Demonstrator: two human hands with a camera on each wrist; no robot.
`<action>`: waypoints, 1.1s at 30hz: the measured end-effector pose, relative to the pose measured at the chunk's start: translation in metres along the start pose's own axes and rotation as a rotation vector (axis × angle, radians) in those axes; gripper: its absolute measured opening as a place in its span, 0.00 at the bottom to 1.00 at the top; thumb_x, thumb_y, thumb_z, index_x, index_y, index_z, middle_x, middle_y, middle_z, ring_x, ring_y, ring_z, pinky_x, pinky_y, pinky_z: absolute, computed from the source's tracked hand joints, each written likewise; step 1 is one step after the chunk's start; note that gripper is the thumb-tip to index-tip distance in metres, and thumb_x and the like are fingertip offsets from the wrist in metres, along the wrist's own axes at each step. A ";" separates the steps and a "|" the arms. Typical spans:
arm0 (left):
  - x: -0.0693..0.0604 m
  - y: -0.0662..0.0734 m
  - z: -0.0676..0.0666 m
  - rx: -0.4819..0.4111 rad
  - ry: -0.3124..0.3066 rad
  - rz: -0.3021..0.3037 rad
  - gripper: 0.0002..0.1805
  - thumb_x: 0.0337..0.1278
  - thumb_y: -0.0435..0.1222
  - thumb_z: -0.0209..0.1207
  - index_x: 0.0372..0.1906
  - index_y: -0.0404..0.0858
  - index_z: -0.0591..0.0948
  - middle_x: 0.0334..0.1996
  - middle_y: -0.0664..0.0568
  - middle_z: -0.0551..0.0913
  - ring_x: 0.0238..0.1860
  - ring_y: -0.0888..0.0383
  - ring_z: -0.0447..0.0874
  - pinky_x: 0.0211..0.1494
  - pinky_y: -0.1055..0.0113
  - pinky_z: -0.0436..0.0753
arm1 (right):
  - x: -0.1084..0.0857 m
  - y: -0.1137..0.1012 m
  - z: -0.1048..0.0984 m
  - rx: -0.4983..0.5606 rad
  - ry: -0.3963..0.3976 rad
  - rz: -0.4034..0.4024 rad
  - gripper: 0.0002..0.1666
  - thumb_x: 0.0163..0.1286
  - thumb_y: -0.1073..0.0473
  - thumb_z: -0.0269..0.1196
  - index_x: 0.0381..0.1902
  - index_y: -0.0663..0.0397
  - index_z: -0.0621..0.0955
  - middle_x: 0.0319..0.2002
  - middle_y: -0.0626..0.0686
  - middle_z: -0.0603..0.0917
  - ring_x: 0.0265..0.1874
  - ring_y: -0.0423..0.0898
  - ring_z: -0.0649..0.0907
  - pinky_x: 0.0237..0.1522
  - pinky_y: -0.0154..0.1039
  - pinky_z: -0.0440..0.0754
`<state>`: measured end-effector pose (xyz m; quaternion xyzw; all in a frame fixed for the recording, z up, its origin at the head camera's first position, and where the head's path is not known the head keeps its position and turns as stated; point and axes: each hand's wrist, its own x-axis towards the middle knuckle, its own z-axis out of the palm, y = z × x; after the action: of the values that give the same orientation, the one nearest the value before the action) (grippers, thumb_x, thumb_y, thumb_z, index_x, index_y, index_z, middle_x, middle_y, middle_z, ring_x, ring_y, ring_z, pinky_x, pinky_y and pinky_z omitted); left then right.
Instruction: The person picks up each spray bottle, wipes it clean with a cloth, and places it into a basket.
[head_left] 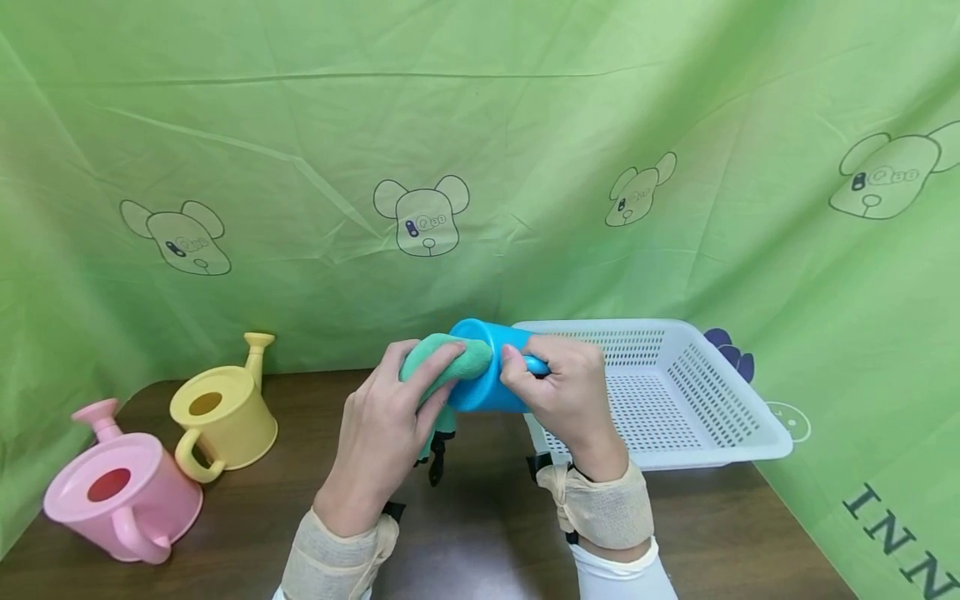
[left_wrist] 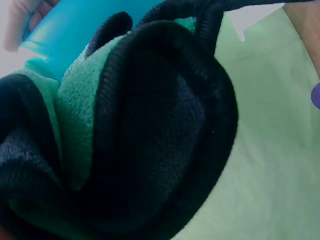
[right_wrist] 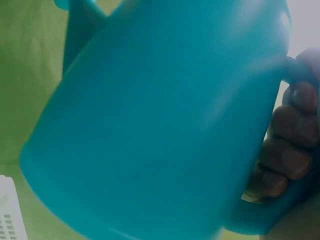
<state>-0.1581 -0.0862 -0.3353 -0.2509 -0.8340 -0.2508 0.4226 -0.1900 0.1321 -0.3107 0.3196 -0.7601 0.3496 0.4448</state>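
Observation:
A blue watering can (head_left: 501,390) is held up on its side above the table. My right hand (head_left: 567,383) grips its handle, with the fingers curled round it in the right wrist view, where the can's body (right_wrist: 160,125) fills most of the picture. Part of the spout (right_wrist: 80,35) shows at the upper left there. My left hand (head_left: 378,425) holds a green cloth (head_left: 474,358) against the end of the can that faces left. Up close in the left wrist view, the bunched cloth (left_wrist: 77,110) has a dark edging and hides the left fingers.
At the left of the brown table (head_left: 480,517) stand a pink watering can (head_left: 153,475) and a yellow one (head_left: 243,425). A white perforated basket (head_left: 738,450) lies at the right, behind the right hand. A green printed curtain (head_left: 525,167) hangs behind and at the sides.

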 end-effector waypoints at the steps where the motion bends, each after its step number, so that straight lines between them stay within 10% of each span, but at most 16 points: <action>1: 0.000 -0.001 0.000 0.005 0.000 -0.004 0.27 0.63 0.40 0.73 0.66 0.57 0.82 0.51 0.44 0.83 0.40 0.48 0.90 0.28 0.57 0.86 | 0.000 0.000 0.000 0.006 -0.010 -0.010 0.29 0.64 0.63 0.64 0.10 0.47 0.62 0.12 0.44 0.58 0.14 0.35 0.58 0.20 0.27 0.51; 17: -0.001 -0.002 -0.005 0.039 -0.035 -0.112 0.25 0.65 0.40 0.71 0.66 0.58 0.81 0.53 0.43 0.82 0.38 0.46 0.89 0.29 0.53 0.86 | -0.001 0.002 -0.005 0.054 -0.060 -0.021 0.22 0.61 0.63 0.66 0.11 0.48 0.70 0.12 0.44 0.69 0.14 0.35 0.68 0.19 0.27 0.63; 33: -0.001 0.001 -0.007 -0.072 -0.175 -0.060 0.24 0.68 0.42 0.70 0.66 0.60 0.81 0.54 0.48 0.82 0.37 0.54 0.89 0.36 0.57 0.87 | -0.002 0.009 -0.007 0.024 0.202 0.135 0.26 0.62 0.60 0.65 0.09 0.51 0.65 0.11 0.46 0.59 0.14 0.39 0.61 0.21 0.27 0.56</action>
<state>-0.1526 -0.0898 -0.3327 -0.2617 -0.8654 -0.2702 0.3310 -0.1934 0.1431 -0.3121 0.2359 -0.7271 0.4181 0.4907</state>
